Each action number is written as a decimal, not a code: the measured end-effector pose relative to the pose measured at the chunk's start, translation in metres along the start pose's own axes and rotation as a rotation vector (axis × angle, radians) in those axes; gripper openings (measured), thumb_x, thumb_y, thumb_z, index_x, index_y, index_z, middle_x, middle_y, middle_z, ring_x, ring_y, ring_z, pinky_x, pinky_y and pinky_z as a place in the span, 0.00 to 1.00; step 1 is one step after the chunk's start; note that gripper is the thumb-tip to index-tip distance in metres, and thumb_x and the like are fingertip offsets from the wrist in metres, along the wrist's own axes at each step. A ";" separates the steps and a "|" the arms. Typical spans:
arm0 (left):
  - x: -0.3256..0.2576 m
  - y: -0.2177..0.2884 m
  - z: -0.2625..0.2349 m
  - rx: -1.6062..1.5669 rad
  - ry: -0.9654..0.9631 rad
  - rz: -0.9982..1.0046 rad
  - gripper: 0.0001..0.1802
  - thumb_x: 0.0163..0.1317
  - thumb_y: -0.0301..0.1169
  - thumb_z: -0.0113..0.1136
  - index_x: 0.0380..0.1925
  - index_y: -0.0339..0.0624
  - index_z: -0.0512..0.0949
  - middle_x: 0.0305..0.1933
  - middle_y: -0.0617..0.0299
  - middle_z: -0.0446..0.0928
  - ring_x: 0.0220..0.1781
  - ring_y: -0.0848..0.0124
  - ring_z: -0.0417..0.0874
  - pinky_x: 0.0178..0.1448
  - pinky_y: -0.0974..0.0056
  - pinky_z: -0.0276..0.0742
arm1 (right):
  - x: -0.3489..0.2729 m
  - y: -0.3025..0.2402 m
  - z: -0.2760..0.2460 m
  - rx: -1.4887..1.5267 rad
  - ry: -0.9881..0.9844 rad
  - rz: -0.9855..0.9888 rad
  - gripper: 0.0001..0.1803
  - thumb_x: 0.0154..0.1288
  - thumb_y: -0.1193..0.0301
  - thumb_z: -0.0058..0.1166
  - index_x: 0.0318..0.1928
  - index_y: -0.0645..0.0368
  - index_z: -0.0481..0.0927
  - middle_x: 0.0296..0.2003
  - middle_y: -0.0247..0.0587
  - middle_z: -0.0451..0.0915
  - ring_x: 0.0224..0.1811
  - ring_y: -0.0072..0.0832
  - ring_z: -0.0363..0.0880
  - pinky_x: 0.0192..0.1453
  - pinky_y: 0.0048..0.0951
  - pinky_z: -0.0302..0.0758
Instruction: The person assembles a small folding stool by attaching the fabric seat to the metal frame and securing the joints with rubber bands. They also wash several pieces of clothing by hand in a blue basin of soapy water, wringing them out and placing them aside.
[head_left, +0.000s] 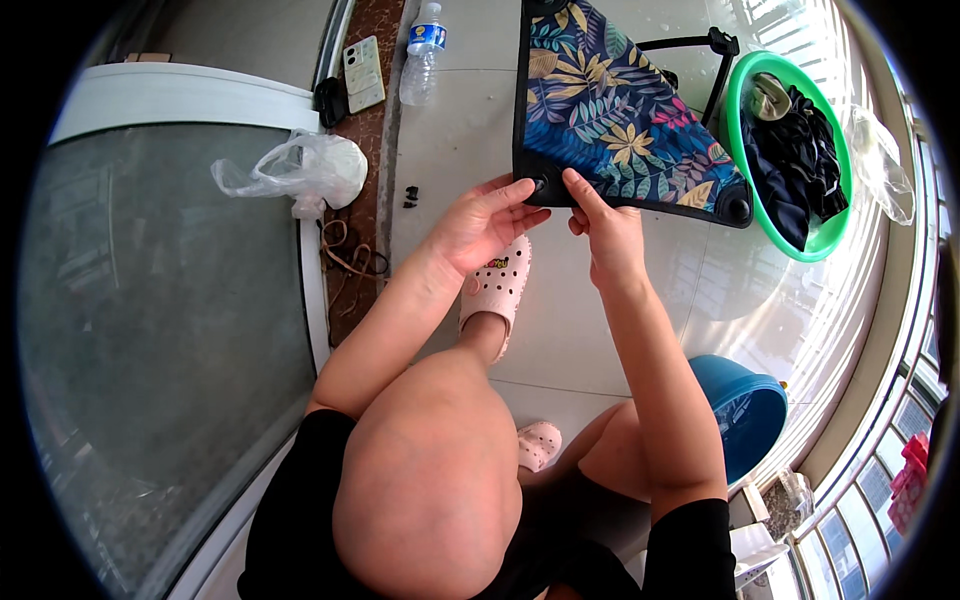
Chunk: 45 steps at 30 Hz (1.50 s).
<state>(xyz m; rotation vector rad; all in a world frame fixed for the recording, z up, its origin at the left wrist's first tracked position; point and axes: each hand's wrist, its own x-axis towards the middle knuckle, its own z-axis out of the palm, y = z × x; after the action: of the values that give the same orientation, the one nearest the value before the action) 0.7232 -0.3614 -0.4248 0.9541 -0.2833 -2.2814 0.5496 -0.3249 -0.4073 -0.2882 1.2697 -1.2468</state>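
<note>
A folding stool's fabric seat (625,120), dark blue with a tropical leaf print, black edging and black corner patches, lies ahead of me. From behind it a black leg frame (690,45) sticks out at the right. My left hand (492,222) pinches the near-left corner patch, its thumb beside a round dark fitting. Close by, my right hand (608,232) grips the near edge with the thumb on top and the fingers curled below. The underside of the corner is hidden. Small black pieces (411,196) lie on the floor to the left of my hands.
A green basin (736,150) of dark clothes stands at right, a blue bucket (735,410) nearer. At left are a clear water bottle (425,60), a phone (364,74), a plastic bag (320,165) and a glass door (170,330). My pink clogs (495,285) rest on the tiles.
</note>
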 end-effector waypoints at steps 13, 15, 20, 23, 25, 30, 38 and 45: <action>0.000 -0.012 -0.010 -0.058 -0.011 0.015 0.10 0.68 0.40 0.61 0.41 0.48 0.81 0.45 0.62 0.82 0.52 0.67 0.80 0.65 0.58 0.71 | -0.044 -0.044 0.009 -0.975 -0.112 0.161 0.17 0.61 0.61 0.68 0.24 0.59 0.78 0.15 0.29 0.72 0.17 0.17 0.70 0.23 0.20 0.66; 0.000 -0.014 -0.015 -0.070 -0.032 0.019 0.10 0.69 0.40 0.60 0.41 0.48 0.81 0.44 0.63 0.82 0.52 0.68 0.80 0.65 0.58 0.71 | -0.041 -0.031 0.008 -1.038 -0.018 -0.423 0.16 0.61 0.61 0.66 0.24 0.57 0.78 0.16 0.29 0.74 0.16 0.23 0.72 0.22 0.25 0.67; 0.005 -0.015 -0.009 -0.085 -0.017 0.015 0.10 0.68 0.39 0.61 0.41 0.48 0.81 0.43 0.64 0.82 0.51 0.69 0.80 0.63 0.58 0.72 | -0.008 -0.023 0.019 -1.204 -0.045 -1.086 0.06 0.57 0.68 0.65 0.28 0.54 0.81 0.29 0.34 0.79 0.26 0.30 0.77 0.29 0.30 0.73; 0.000 -0.013 -0.009 -0.050 0.028 0.041 0.09 0.67 0.38 0.62 0.42 0.47 0.80 0.44 0.64 0.82 0.49 0.69 0.80 0.62 0.58 0.73 | -0.011 -0.019 0.019 -0.995 -0.054 -0.742 0.03 0.57 0.73 0.64 0.31 0.57 0.82 0.32 0.37 0.79 0.30 0.31 0.80 0.34 0.30 0.76; -0.002 -0.010 -0.005 -0.002 0.028 0.057 0.09 0.67 0.37 0.63 0.42 0.46 0.80 0.44 0.64 0.81 0.49 0.69 0.80 0.62 0.57 0.74 | -0.014 -0.020 0.018 -0.907 -0.064 -0.596 0.04 0.60 0.74 0.62 0.34 0.61 0.81 0.32 0.37 0.80 0.30 0.28 0.79 0.36 0.28 0.76; -0.002 -0.009 0.001 0.043 0.075 0.056 0.10 0.66 0.37 0.64 0.43 0.45 0.80 0.45 0.63 0.81 0.50 0.69 0.80 0.62 0.55 0.74 | -0.003 -0.035 0.000 -0.376 0.000 -0.357 0.06 0.67 0.71 0.61 0.38 0.62 0.82 0.29 0.27 0.80 0.31 0.13 0.76 0.33 0.17 0.70; -0.005 -0.006 0.000 0.043 0.118 -0.002 0.19 0.59 0.41 0.71 0.46 0.46 0.78 0.45 0.66 0.79 0.49 0.70 0.78 0.58 0.61 0.71 | -0.046 -0.058 -0.025 -0.760 -0.378 0.025 0.07 0.62 0.73 0.63 0.40 0.61 0.82 0.27 0.30 0.81 0.27 0.15 0.77 0.30 0.19 0.72; -0.004 0.001 0.000 0.296 0.131 0.049 0.15 0.63 0.41 0.67 0.44 0.45 0.80 0.44 0.64 0.81 0.47 0.69 0.81 0.56 0.61 0.73 | -0.030 -0.018 -0.050 -1.009 -0.288 -0.013 0.17 0.64 0.67 0.64 0.51 0.60 0.80 0.44 0.38 0.82 0.42 0.26 0.80 0.43 0.28 0.77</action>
<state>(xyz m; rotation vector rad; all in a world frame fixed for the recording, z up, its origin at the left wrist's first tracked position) 0.7257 -0.3593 -0.4216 1.2251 -0.5932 -2.1584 0.5048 -0.2857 -0.3951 -1.1496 1.5470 -0.4501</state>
